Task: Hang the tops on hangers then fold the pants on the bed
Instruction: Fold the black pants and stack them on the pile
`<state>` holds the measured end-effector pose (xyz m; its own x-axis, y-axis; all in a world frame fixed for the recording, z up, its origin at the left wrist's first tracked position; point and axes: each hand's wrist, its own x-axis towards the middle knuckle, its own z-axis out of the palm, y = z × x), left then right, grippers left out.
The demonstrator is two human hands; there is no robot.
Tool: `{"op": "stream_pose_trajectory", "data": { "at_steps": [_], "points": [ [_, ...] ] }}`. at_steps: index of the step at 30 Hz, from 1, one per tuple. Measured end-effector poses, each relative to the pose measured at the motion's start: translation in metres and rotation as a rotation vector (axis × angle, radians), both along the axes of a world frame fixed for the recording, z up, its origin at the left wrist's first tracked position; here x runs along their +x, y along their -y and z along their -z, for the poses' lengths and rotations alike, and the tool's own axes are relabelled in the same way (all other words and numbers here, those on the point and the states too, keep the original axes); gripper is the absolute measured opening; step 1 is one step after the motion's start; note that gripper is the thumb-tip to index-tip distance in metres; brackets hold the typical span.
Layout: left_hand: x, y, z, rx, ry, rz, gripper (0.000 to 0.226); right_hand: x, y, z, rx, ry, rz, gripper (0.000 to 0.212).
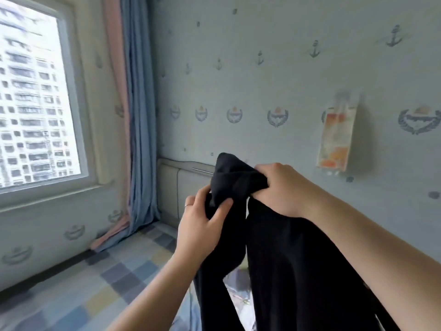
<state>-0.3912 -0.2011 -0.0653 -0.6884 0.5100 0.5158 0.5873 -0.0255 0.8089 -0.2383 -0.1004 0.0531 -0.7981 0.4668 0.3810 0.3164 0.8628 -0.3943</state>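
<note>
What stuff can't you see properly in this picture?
All in the head view:
- The black garment: the bottom edge cuts off its lower part, so top or pants cannot be told.
- The right hand: its fingertips are tucked under the bunched cloth.
- The packet on the wall: too blurred to read.
- The bed: the hanging garment hides what lies behind it.

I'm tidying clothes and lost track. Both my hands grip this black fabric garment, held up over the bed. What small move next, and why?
Probably draw the left hand and right hand apart to spread the black fabric garment open. Its upper part is bunched between both grips and the rest hangs in folds, so whether it is a top or pants cannot be told yet.
</note>
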Motion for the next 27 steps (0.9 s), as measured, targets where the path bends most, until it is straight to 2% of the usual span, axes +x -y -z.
{"op": "stream_pose_trajectory", "data": {
  "at_steps": [4,7,9,11,12,15,16,17,20,22,25,27],
  "points": [
    [-0.089,0.065,0.003,-0.126,0.019,-0.160,0.051,-0.092,0.050,0.008,-0.320,0.012,-0.177,0.017],
    [-0.143,0.113,0.010,-0.289,-0.028,-0.390,0.054,-0.163,0.079,0.023,-0.599,-0.026,-0.210,0.022],
    [-0.162,0.147,0.027,-0.154,-0.044,-0.471,0.053,-0.208,0.099,0.038,-0.732,-0.061,-0.204,0.014],
    [-0.170,0.183,0.057,0.055,-0.065,-0.427,0.048,-0.252,0.119,0.055,-0.859,-0.096,-0.211,0.009],
    [-0.172,0.200,0.076,0.068,-0.049,-0.355,0.049,-0.272,0.130,0.064,-0.930,-0.106,-0.224,0.008],
    [-0.179,0.239,0.127,-0.193,0.111,-0.152,0.077,-0.328,0.166,0.090,-1.158,-0.095,-0.254,0.005],
    [-0.186,0.247,0.141,-0.261,0.147,-0.174,0.077,-0.345,0.178,0.098,-1.233,-0.076,-0.276,0.008],
    [-0.194,0.254,0.151,-0.278,0.186,-0.221,0.067,-0.359,0.191,0.106,-1.310,-0.056,-0.302,0.011],
    [-0.220,0.279,0.173,-0.147,0.258,-0.359,0.019,-0.390,0.222,0.135,-1.504,-0.043,-0.355,0.016],
    [-0.235,0.296,0.184,-0.020,0.296,-0.410,0.018,-0.401,0.232,0.158,-1.574,-0.050,-0.369,0.015],
    [-0.244,0.320,0.188,0.272,0.415,-0.455,0.019,-0.405,0.232,0.198,-1.577,0.118,-0.486,0.016],
    [-0.252,0.336,0.184,0.452,0.511,-0.427,0.023,-0.405,0.228,0.233,-1.429,0.297,-0.575,0.030]
  ]
}}
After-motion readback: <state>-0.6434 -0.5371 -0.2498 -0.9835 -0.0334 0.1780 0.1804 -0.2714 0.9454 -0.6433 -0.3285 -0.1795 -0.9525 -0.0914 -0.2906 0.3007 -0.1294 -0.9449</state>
